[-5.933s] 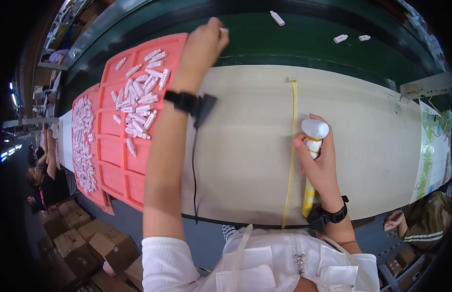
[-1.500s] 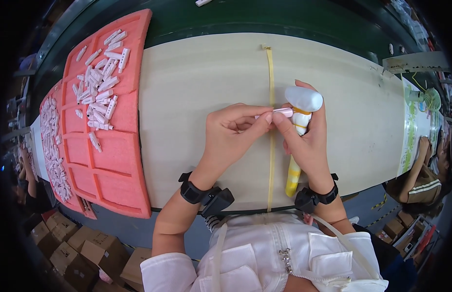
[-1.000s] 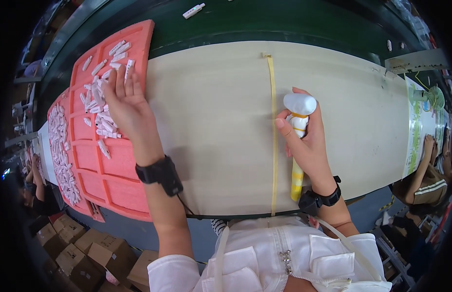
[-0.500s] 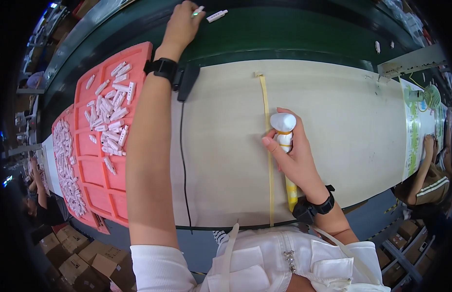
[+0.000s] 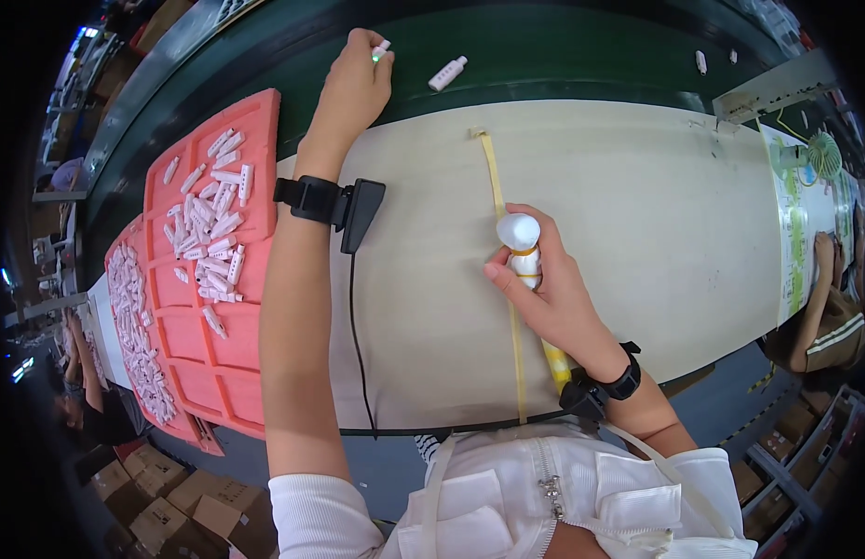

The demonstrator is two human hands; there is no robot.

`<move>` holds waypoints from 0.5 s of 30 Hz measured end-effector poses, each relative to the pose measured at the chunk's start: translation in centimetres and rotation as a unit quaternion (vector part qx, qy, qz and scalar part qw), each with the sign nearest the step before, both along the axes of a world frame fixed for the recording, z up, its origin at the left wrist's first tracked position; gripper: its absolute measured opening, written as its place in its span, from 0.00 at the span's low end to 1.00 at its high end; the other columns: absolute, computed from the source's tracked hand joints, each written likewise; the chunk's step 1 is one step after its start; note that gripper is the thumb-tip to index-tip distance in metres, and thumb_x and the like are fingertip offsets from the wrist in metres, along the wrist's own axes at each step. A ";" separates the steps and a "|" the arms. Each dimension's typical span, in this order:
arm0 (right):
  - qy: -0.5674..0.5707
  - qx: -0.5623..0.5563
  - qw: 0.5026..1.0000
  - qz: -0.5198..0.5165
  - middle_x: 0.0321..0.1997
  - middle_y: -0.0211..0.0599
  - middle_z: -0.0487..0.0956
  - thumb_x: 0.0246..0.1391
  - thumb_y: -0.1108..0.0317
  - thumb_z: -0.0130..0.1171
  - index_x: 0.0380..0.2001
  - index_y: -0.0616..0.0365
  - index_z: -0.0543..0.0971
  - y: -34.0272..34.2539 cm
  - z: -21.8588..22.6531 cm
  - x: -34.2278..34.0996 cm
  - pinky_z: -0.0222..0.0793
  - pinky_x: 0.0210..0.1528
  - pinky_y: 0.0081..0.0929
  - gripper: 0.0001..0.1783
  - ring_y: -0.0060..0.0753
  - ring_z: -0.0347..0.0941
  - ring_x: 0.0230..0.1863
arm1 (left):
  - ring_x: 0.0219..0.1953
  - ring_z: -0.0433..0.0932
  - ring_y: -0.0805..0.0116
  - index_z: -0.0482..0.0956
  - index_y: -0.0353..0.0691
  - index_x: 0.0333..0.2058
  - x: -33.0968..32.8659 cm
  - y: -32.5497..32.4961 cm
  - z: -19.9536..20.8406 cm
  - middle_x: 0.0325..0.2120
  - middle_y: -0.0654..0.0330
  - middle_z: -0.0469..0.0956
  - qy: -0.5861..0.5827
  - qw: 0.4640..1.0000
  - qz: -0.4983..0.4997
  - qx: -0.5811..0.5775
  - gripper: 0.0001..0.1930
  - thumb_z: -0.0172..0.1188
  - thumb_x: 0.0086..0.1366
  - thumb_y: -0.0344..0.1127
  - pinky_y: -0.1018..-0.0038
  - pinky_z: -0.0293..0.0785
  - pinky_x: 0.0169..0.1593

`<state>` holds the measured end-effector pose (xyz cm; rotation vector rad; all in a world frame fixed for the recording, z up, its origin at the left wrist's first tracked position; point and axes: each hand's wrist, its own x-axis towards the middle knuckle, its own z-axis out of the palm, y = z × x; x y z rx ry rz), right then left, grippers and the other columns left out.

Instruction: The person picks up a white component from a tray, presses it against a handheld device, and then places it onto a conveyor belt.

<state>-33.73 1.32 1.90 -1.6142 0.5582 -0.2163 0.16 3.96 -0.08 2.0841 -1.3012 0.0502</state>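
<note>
Over the green conveyor belt at the far side, my left hand pinches a small white stick-shaped device that shows a green light. A similar white device lies on the belt just right of that hand. My right hand, above the pale worktop, is closed round a mallet-like tool. Its head is wrapped in white and bound with yellow bands, and its yellow handle runs back under my wrist. Both wrists wear black straps with a black unit.
Pink trays on the left hold many white devices, piled and loose. A black cable and a yellow tape strip cross the worktop. At the right are a small green fan and another person's arm. Cardboard boxes stand lower left.
My left hand has drawn back nearer to me with the device. The loose device on the belt now appears nearer and further right. The tool's head has shifted slightly left.
</note>
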 end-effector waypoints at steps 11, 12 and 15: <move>0.024 0.013 1.000 -0.002 0.38 0.31 0.79 0.65 0.66 0.63 0.67 0.54 0.61 0.1 0.2 -0.1 0.71 0.42 0.23 0.32 0.21 0.74 0.38 | 0.33 0.80 0.56 0.76 0.36 0.49 -5.2 -1.5 2.8 0.34 0.48 0.81 0.061 0.989 -0.052 0.121 0.23 0.68 0.65 0.48 0.67 0.76 0.41; 0.022 0.009 1.000 -0.003 0.39 0.31 0.79 0.65 0.65 0.63 0.67 0.54 0.61 0.0 0.1 -0.2 0.71 0.42 0.23 0.32 0.21 0.74 0.39 | 0.33 0.81 0.55 0.76 0.35 0.48 -6.5 -0.7 3.0 0.33 0.49 0.81 0.072 0.988 -0.059 0.121 0.23 0.69 0.64 0.47 0.66 0.76 0.40; 0.015 0.005 1.000 0.007 0.39 0.32 0.78 0.65 0.65 0.63 0.67 0.54 0.61 0.1 0.2 -0.1 0.71 0.42 0.24 0.32 0.22 0.74 0.39 | 0.33 0.82 0.55 0.76 0.34 0.46 -9.5 2.4 3.6 0.31 0.50 0.81 0.091 0.986 -0.063 0.123 0.23 0.70 0.62 0.46 0.63 0.76 0.38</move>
